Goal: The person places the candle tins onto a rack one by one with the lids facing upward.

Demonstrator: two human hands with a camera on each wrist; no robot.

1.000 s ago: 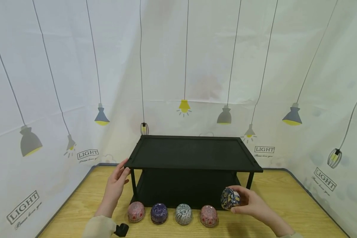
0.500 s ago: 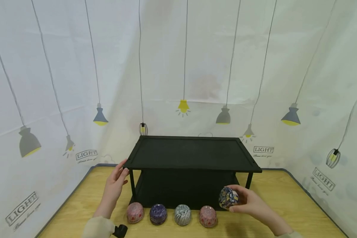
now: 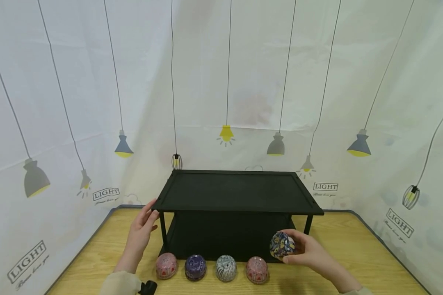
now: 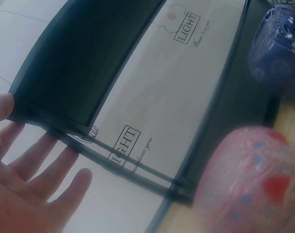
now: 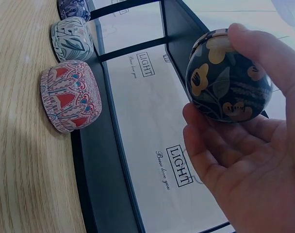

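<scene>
At the left front corner of a black two-tier shelf (image 3: 236, 190), my left hand (image 3: 142, 227) pinches the edge of the top board between thumb and fingers; the other fingers (image 4: 74, 187) spread out below it. My right hand (image 3: 310, 250) holds a dark blue round tin (image 5: 230, 82) with yellow flowers, thumb on one side and fingers on the other, raised before the shelf's right front. Along the shelf's front edge stand a pink tin (image 3: 166, 265), a purple-blue tin (image 3: 195, 267), a white tin with leaf pattern (image 3: 226, 268) and a second pink tin (image 5: 72, 94).
The shelf's black lower board (image 3: 225, 233) lies behind the row of tins. All stand on a wood-grain table (image 3: 103, 237). A white cloth backdrop (image 3: 206, 73) printed with lamps rises behind and at both sides.
The head view drifts slightly. The right hand moves very little to the left with the dark blue tin; the left hand stays at the shelf corner.
</scene>
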